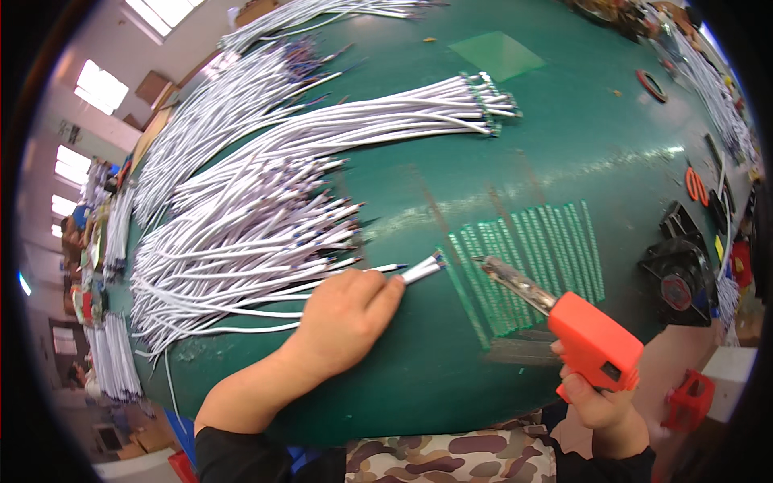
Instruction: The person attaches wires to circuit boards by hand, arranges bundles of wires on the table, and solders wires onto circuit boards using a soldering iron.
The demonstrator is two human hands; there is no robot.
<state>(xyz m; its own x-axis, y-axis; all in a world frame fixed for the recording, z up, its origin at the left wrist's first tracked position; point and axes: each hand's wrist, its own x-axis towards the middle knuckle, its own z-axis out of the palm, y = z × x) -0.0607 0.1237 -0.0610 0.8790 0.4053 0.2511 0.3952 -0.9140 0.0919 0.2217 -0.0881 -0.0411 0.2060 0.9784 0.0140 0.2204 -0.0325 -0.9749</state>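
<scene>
- The left hand (346, 318) is over the worktop (451, 394), left of the middle of its near edge; its fingers are closed around a white cable (420, 270), with how many strands lie inside the grip hidden.
- The white cable points toward the right edge, its end showing small coloured wires, just beside the leftmost of the green strips (527, 266).
- The right hand (597, 401) is at the near edge, right of the middle, its fingers wrapped around the handle of a red soldering gun (600, 342).
- The red soldering gun's metal tip points toward the left edge, above the green strips and near the white cable's end, apart from it.
- The green strips lie side by side in a slanting row right of the worktop's middle, 1 at the left standing slightly apart.
- A large heap of white cables (233, 233) fills the left side, reaching the left edge.
- Toward the far edge lies a translucent green sheet (498, 55).
- By the right edge are orange-handled scissors (696, 185) and a black stand (678, 278).
</scene>
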